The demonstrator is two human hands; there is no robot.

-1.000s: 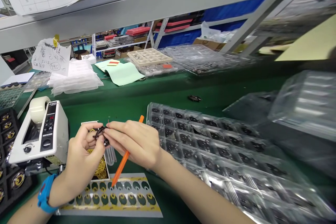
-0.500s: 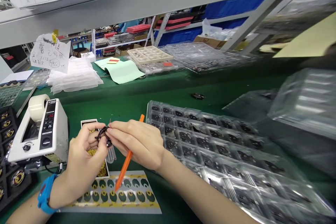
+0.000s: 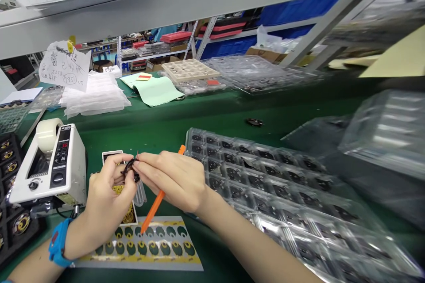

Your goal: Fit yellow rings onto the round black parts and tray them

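Note:
Between the fingertips of both hands is a small black ring-shaped part [image 3: 130, 167] with a short reddish wire end at its top. My left hand [image 3: 111, 192], with a blue wristband [image 3: 59, 243], pinches it from the left. From the right, my right hand [image 3: 174, 177] presses its fingertips on the part and also keeps an orange pen-like stick [image 3: 154, 211] under its fingers, slanting down to the left. Below the hands lies a sheet of yellow-and-dark oval stickers [image 3: 159, 264]. A white box [image 3: 133, 219] holding small yellow pieces is partly hidden behind my left hand.
At left stands a white tape dispenser [image 3: 71, 159] beside a black foam tray [image 3: 33, 225] of round parts. Clear plastic trays [image 3: 265, 185] with black parts fill the right. One loose black part [image 3: 254, 122] lies beyond them. A grey shelf beam [image 3: 199, 4] crosses overhead.
The orange stick has swung slightly, its lower tip shifting up and left. The black part is turned a little between my fingers. Both hands stay nearly in place.

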